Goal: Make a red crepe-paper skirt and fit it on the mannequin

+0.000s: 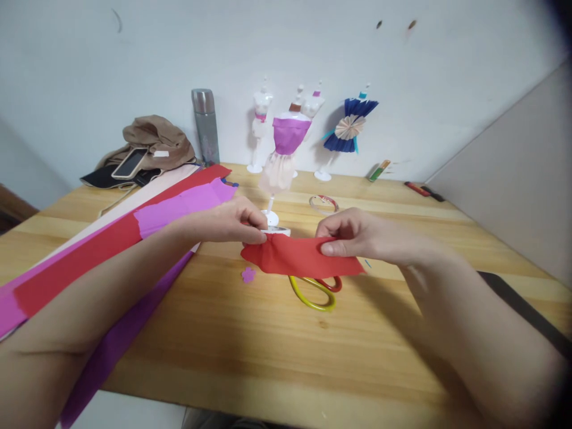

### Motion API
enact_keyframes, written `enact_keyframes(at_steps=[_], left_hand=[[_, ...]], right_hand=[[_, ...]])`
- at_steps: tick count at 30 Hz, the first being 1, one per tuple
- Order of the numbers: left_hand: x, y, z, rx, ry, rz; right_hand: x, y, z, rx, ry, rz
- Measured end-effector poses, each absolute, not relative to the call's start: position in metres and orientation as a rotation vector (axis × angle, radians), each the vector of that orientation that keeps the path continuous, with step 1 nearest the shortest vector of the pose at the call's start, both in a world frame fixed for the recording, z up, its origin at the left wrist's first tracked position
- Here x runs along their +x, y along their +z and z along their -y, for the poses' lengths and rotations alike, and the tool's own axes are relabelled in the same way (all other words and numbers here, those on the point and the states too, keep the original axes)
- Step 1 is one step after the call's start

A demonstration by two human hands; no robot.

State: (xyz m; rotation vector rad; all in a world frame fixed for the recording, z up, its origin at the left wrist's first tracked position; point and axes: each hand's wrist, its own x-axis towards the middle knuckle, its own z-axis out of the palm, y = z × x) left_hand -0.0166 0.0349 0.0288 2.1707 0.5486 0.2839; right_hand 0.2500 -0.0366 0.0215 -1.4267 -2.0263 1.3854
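A strip of red crepe paper is stretched between my two hands above the wooden table. My left hand pinches its gathered left end between thumb and fingers. Near the other end, my right hand grips the paper with the thumb in front. Beneath the strip lie scissors with yellow and red handles; the paper hides part of them. A small purple paper flower rests on the table below the strip's left end. Just behind stands a mini dress form with a purple top and pale skirt.
Long red, pink and purple paper sheets lie under my left forearm. At the back are a grey thermos, more dress forms, a cap with a phone, tape and a green stick.
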Motion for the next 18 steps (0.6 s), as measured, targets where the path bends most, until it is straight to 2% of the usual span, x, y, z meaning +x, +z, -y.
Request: enact_keyframes(at_steps=[8,18], left_hand=[[-0.013,0.028,-0.032,2.169,0.13,-0.533],[-0.011,0.021,-0.031,2.168,0.178,-0.491]], right_hand=[[0.242,0.022,0.04,-1.412,1.347,2.092],[0.214,0.013,0.057,-1.461,1.249,1.911]])
